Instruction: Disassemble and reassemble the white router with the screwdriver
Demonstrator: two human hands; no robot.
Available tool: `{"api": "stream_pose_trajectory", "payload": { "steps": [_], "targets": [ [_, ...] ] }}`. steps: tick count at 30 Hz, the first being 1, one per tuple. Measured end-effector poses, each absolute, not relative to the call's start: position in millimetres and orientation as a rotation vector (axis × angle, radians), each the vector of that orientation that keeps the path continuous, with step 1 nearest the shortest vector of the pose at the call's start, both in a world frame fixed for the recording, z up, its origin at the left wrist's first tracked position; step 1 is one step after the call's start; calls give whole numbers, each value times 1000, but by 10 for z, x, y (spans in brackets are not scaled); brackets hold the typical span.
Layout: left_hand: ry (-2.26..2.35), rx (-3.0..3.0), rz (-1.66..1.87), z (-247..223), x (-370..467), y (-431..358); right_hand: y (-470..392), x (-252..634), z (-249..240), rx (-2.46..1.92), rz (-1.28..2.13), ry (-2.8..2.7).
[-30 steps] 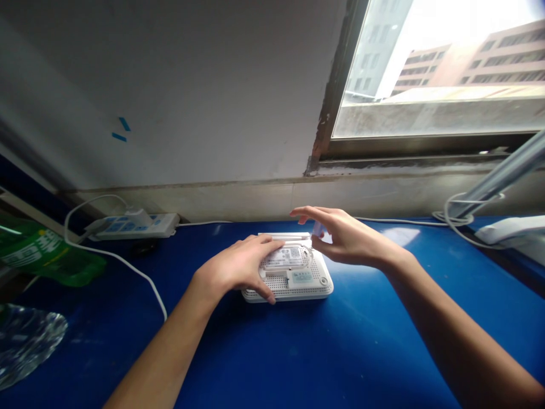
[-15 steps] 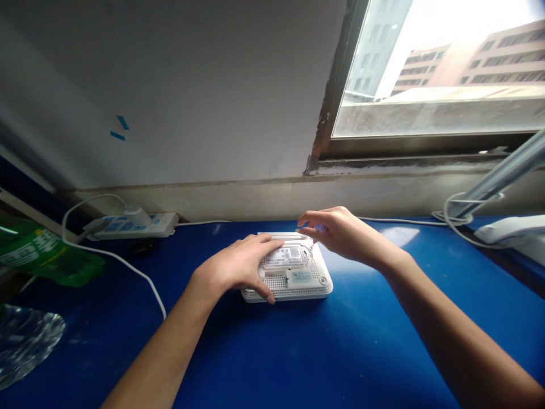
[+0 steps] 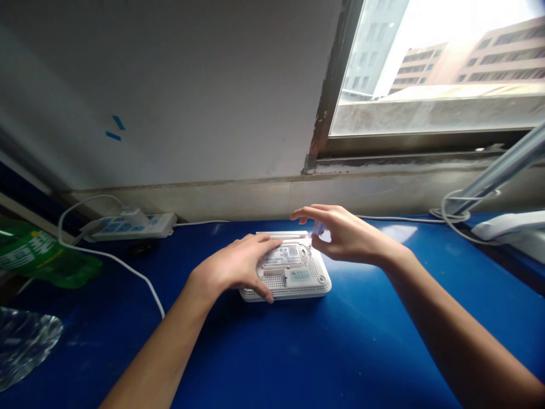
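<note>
A white router (image 3: pixel 306 287) lies underside up on the blue table, showing labels, rows of vent holes and a folded antenna along its far edge. My left hand (image 3: pixel 236 262) spans its left side, fingers on top and thumb at the near edge, gripping it. Over the far right corner, my right hand (image 3: pixel 334 233) holds a small screwdriver with a pale translucent handle (image 3: pixel 317 228), largely hidden by the fingers. Its index finger stretches out to the left above the handle. Whether the screwdriver's tip touches the router is hidden.
A white power strip (image 3: pixel 140 226) with a plugged-in cable stands at the back left. Left of it lie a green bottle (image 3: pixel 46 258) and a clear plastic bottle (image 3: pixel 28 343). A grey lamp pole (image 3: pixel 496 170) wound with white cable rises at right, below the window.
My right hand's fingers have loosened and spread around the screwdriver handle, the index finger reaching further left. The left hand and the router stay in place; the view has shifted slightly.
</note>
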State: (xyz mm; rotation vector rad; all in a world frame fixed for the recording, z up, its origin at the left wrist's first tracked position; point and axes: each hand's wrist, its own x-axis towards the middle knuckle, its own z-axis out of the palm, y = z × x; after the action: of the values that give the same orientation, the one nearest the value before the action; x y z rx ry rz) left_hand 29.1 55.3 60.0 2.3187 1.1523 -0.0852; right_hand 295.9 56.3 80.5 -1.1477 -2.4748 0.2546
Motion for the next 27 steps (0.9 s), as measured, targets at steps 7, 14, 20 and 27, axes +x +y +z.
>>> {"api": "stream_pose_trajectory", "payload": {
  "steps": [7, 14, 20, 27],
  "targets": [
    [1156, 2333, -77, 575, 288, 560, 577, 2964, 803, -1183, 291, -2468],
    [1176, 2328, -90, 596, 306, 548, 572, 2972, 804, -1160, 227, -2504],
    [1188, 2328, -91, 590, 299, 541, 566, 2977, 809, -1111, 255, -2494],
    [1183, 2342, -93, 586, 301, 534, 583, 2995, 752, -1266, 241, -2509]
  ]
}}
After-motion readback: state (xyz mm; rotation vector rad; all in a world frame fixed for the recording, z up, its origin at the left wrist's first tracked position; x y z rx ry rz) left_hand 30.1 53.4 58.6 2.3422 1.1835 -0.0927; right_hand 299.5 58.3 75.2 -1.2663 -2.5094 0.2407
